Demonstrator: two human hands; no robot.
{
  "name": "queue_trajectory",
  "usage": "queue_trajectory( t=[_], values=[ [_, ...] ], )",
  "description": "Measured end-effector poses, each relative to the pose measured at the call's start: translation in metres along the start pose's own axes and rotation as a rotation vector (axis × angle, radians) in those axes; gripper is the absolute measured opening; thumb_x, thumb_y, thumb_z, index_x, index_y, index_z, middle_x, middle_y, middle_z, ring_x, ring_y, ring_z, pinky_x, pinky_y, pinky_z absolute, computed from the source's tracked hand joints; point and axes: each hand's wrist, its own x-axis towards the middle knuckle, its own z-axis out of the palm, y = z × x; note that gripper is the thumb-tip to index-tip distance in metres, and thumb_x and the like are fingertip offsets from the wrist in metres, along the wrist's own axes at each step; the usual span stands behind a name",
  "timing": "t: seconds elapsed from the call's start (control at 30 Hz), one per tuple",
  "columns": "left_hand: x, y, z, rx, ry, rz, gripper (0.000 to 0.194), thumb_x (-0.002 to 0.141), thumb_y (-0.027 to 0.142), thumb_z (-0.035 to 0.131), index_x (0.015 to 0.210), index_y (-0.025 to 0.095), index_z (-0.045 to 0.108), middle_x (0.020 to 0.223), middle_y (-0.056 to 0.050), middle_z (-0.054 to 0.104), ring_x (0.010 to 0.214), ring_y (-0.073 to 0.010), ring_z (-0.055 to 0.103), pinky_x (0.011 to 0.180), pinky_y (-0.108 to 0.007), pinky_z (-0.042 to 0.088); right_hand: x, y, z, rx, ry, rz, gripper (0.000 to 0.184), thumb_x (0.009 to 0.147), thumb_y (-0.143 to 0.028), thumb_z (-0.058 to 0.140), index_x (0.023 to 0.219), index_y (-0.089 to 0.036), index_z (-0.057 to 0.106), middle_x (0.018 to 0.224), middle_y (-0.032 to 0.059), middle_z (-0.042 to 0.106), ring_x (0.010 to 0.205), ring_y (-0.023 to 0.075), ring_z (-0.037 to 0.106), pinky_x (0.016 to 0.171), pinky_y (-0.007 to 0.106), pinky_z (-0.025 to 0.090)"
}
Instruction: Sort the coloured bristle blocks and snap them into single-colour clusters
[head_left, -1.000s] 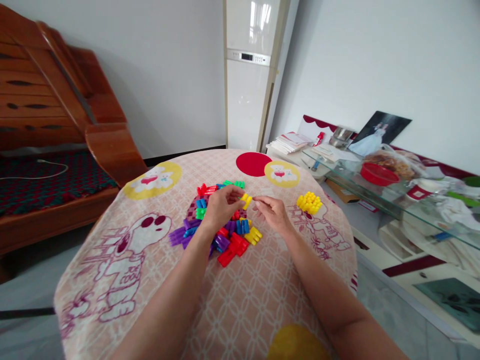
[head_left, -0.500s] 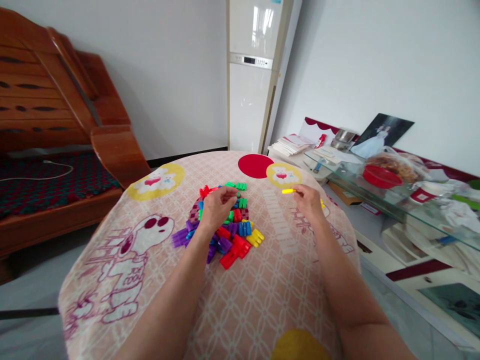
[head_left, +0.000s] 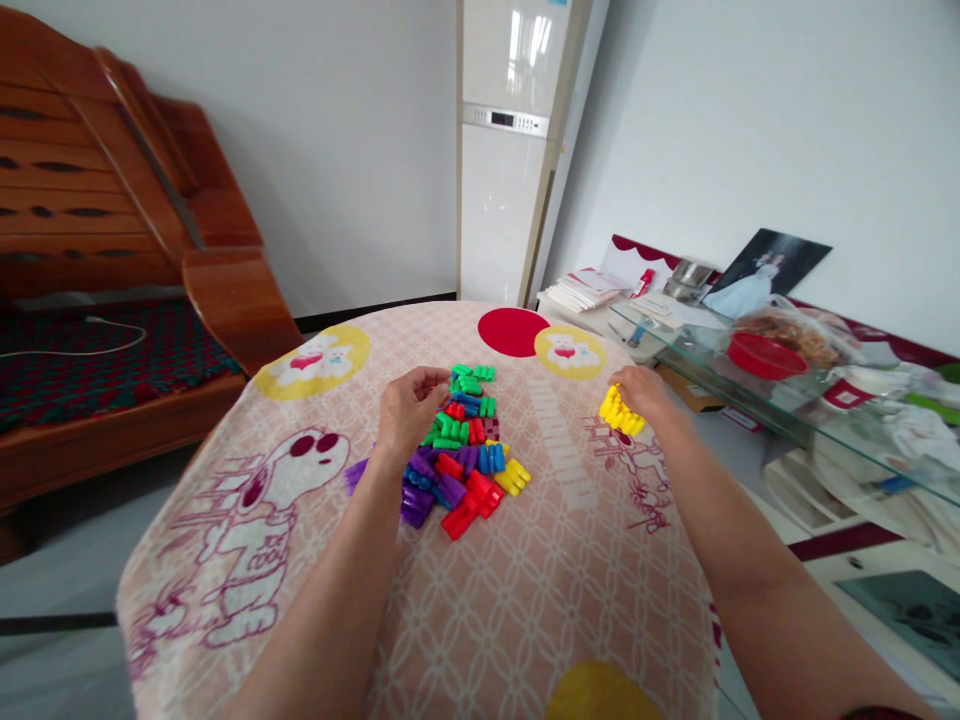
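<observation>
Small plastic blocks in green, red, blue, purple and yellow lie in a loose pile [head_left: 450, 460] on the round table's patterned cloth [head_left: 480, 620]. My left hand [head_left: 411, 410] is at the pile's far left side, fingers curled together and hiding some blocks; what is in the fingertips, if anything, I cannot make out. On the right, several yellow blocks [head_left: 621, 412] sit close together in a row. My right hand [head_left: 646, 392] is at the far end of that row, its fingers closed on a yellow block mostly hidden by them.
A wooden bench [head_left: 225, 290] stands to the left and a tall white cabinet unit [head_left: 502, 200] behind the table. To the right, a glass shelf [head_left: 757, 400] holds a red bowl [head_left: 765, 355], papers [head_left: 589, 285] and a photo [head_left: 769, 270].
My right hand has carried the yellow block right and toward me to the yellow row, which now shows more fully. My left hand has shifted left, uncovering green blocks.
</observation>
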Motion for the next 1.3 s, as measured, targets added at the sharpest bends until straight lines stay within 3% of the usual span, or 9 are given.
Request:
queue_trajectory(
  t=[0.17,0.27,0.37,0.5,0.67,0.87,1.07,1.2,1.3],
  values=[
    [0.003,-0.004,-0.005,-0.006,0.024,-0.017,0.031,0.069,0.033,0.063,0.093,0.015,0.072,0.075,-0.004,0.072,0.069,-0.0175,0.068,0.058,-0.024,0.051,0.002,0.004,0.008,0.047,-0.02,-0.033,0.042,0.083,-0.005,0.049,0.11,-0.018,0.077,0.106,0.0129,0.075,0.094,0.0209,0.067,0.079,0.027,0.044],
    [0.004,-0.003,-0.01,-0.029,0.053,-0.031,0.032,0.069,0.034,0.064,0.094,0.014,0.071,0.075,-0.004,0.071,0.068,-0.0181,0.068,0.059,-0.026,0.053,-0.01,-0.013,0.0,0.095,0.13,-0.046,0.042,0.086,-0.006,0.044,0.113,-0.014,0.076,0.106,0.0155,0.074,0.097,0.0224,0.066,0.084,0.029,0.044],
    [0.004,-0.003,-0.016,-0.046,0.08,-0.046,0.031,0.069,0.033,0.064,0.093,0.014,0.07,0.073,-0.004,0.07,0.066,-0.018,0.068,0.062,-0.028,0.056,-0.037,-0.053,-0.009,0.277,0.259,-0.137,0.032,0.09,-0.015,0.048,0.102,-0.016,0.077,0.099,0.0113,0.075,0.09,0.0217,0.067,0.079,0.029,0.045],
    [0.006,-0.006,-0.023,-0.052,0.111,-0.051,0.029,0.068,0.03,0.065,0.09,0.013,0.069,0.073,-0.004,0.07,0.063,-0.0163,0.068,0.063,-0.028,0.057,-0.083,-0.123,-0.013,0.516,0.082,-0.379,0.022,0.089,-0.038,0.062,0.089,-0.019,0.075,0.076,0.0033,0.073,0.07,0.0181,0.064,0.063,0.026,0.041],
    [0.005,-0.008,-0.027,-0.064,0.132,-0.084,0.029,0.065,0.029,0.066,0.089,0.013,0.069,0.078,-0.004,0.072,0.064,-0.0157,0.068,0.066,-0.028,0.058,-0.115,-0.17,-0.008,0.473,0.047,-0.492,0.031,0.081,-0.035,0.072,0.107,-0.018,0.069,0.098,0.0099,0.072,0.089,0.0222,0.065,0.073,0.027,0.045],
    [0.007,-0.015,-0.026,-0.079,0.139,-0.098,0.028,0.065,0.029,0.065,0.088,0.014,0.069,0.074,-0.003,0.07,0.064,-0.0158,0.067,0.066,-0.028,0.058,-0.107,-0.161,0.003,0.712,0.142,-0.319,0.038,0.081,-0.019,0.062,0.119,-0.02,0.062,0.105,0.0087,0.07,0.088,0.0194,0.065,0.077,0.027,0.047],
    [0.008,-0.019,-0.026,-0.087,0.132,-0.104,0.029,0.063,0.029,0.066,0.088,0.013,0.069,0.073,-0.003,0.07,0.064,-0.0153,0.067,0.067,-0.028,0.058,-0.091,-0.128,0.019,0.817,0.288,-0.253,0.018,0.08,-0.019,0.058,0.093,-0.015,0.07,0.086,0.0073,0.068,0.073,0.0163,0.059,0.069,0.026,0.045],
    [0.007,-0.016,-0.025,-0.099,0.134,-0.106,0.026,0.063,0.027,0.065,0.085,0.014,0.069,0.071,-0.002,0.069,0.062,-0.0149,0.066,0.066,-0.028,0.059,-0.086,-0.099,0.022,0.824,0.341,-0.092,0.018,0.082,-0.027,0.057,0.073,-0.016,0.069,0.067,0.0035,0.065,0.064,0.0155,0.056,0.064,0.026,0.043],
    [0.007,-0.015,-0.025,-0.097,0.141,-0.114,0.024,0.064,0.026,0.066,0.085,0.014,0.069,0.07,-0.002,0.069,0.063,-0.0153,0.067,0.068,-0.029,0.06,-0.087,-0.074,0.022,0.866,0.406,0.012,0.017,0.079,-0.028,0.057,0.071,-0.018,0.068,0.071,0.0047,0.069,0.065,0.017,0.059,0.065,0.028,0.046]
  ],
)
